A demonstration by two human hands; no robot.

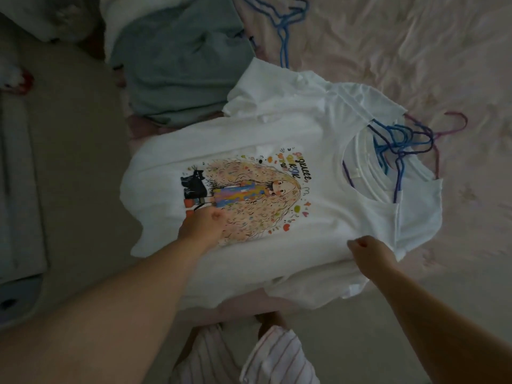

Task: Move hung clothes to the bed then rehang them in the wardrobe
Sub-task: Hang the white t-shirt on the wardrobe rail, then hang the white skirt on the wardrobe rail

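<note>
- While lying flat on the pink bedsheet (401, 45), white printed T-shirt (277, 128) topmost on a stack of white shirts, collar away to the right, hem toward the bed's edge.
- Left hand (202, 225) curled, pinching the shirt's fabric at the lower end of the print, beside the black cat in the drawing.
- Right hand (368, 252) curled too, gripping the near edge of the shirt just under the sleeve seam; fingertips hidden in the cloth.
- Between the two grips, cloth fairly smooth, with the colourful long-haired figure print (249, 195) just beyond the left hand.
- Beyond the right hand, through the round neck opening, several collars stacked one inside another.
- Sticking out of that neck opening, blue and purple hangers (401, 151), hooks bunched together and pointing away from both grips.
- Far past the left hand, grey-green garment (177, 62) crumpled on the bed, touching the upper sleeve of the white stack.
- Farther still, above the stack, loose blue hangers (282, 26) on the sheet, well apart from either hand.
- Below the grips, near the bottom edge, striped pink-and-white clothing (249, 358) on the person.
- Left of the left forearm, beige floor (77, 112), dim and without detail.
</note>
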